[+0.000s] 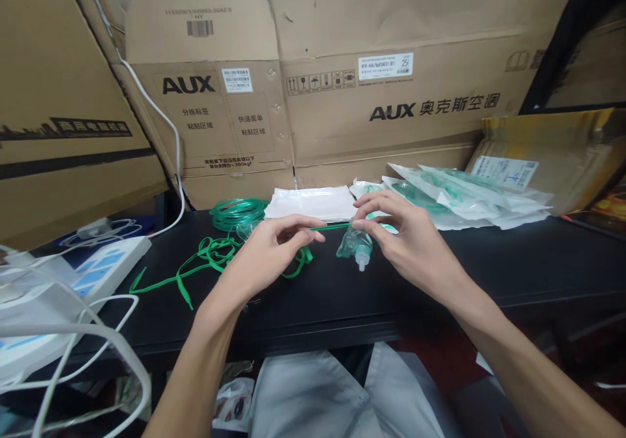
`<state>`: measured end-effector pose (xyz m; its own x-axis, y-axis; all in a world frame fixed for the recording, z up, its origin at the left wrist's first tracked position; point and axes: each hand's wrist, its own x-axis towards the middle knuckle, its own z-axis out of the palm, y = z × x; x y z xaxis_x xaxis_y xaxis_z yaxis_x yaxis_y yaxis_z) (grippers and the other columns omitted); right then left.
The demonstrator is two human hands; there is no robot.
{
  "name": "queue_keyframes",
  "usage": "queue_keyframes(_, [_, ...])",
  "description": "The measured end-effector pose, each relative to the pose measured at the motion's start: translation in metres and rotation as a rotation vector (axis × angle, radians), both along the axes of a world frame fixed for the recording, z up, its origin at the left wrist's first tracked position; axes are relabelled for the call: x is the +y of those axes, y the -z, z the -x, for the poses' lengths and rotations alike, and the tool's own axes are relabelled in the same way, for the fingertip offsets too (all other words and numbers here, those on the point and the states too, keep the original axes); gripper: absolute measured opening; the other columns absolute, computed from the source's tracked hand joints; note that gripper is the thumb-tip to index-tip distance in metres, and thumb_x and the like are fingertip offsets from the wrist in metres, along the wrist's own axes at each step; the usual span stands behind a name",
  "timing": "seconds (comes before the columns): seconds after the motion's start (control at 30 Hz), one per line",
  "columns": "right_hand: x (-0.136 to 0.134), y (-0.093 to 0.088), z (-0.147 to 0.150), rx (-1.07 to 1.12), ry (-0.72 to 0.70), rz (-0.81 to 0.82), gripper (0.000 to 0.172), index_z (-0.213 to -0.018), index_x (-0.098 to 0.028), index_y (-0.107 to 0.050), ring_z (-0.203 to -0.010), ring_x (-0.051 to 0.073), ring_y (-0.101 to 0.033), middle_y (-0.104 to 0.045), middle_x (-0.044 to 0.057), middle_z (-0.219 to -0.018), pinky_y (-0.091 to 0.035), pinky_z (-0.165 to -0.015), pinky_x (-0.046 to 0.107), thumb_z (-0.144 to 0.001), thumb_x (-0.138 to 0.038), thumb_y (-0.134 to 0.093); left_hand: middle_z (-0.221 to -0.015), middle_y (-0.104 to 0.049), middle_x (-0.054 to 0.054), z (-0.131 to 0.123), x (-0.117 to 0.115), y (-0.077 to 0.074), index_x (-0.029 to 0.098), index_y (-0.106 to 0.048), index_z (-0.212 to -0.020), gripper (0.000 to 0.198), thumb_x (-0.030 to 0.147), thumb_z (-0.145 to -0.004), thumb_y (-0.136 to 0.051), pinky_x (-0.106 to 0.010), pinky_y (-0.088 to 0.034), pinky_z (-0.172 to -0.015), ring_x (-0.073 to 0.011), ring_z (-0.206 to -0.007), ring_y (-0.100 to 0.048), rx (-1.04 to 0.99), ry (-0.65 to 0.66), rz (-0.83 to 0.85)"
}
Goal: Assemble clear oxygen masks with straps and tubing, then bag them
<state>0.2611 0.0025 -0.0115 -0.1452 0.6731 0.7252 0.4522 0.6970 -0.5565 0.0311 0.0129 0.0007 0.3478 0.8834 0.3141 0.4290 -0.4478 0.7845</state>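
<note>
My left hand [278,246] is closed, thumb and fingers together at the end of a thin green strap [335,226]. The strap stretches across to my right hand [398,226], which pinches a soft, clear green oxygen mask [349,242] at its upper edge. The mask hangs above the black table, with its pale nozzle [362,258] pointing down. Behind and left of my left hand lies a tangle of flat green elastic cord [215,252]. Beyond that is a coil of clear green tubing [238,213]. My left hand partly hides the cord.
Several sealed packs with green contents [460,193] lie at the back right of the black table [489,262]. White wrappers [310,203] are stacked at the back middle. Cardboard boxes [391,99] stand behind. A power strip [105,272] with white cables occupies the left.
</note>
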Motion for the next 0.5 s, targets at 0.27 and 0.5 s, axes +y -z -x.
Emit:
queue_keyframes(0.27, [0.008,0.007,-0.004,-0.166,0.049,0.102,0.014,-0.081,-0.023,-0.065,-0.076,0.019,-0.060,-0.066,0.000,-0.081,-0.042,-0.069,0.032,-0.091,-0.016,-0.059,-0.092,-0.074,-0.004,0.002,0.008,0.007,0.019,-0.072,-0.092,0.039,0.052,-0.099,-0.053,-0.030,-0.046,-0.078,-0.0195,-0.085,-0.065,0.117,0.074,-0.014])
queue_keyframes(0.5, [0.019,0.018,-0.006,-0.177,-0.039,0.198,0.017,-0.077,-0.023,-0.058,-0.062,0.016,-0.052,-0.055,-0.004,-0.065,-0.039,-0.061,0.029,-0.094,-0.020,-0.053,-0.081,-0.071,-0.001,0.000,0.014,0.018,0.019,-0.065,-0.081,0.040,0.056,-0.095,-0.055,-0.028,-0.042,-0.072,-0.0193,-0.076,-0.063,0.163,-0.024,-0.023])
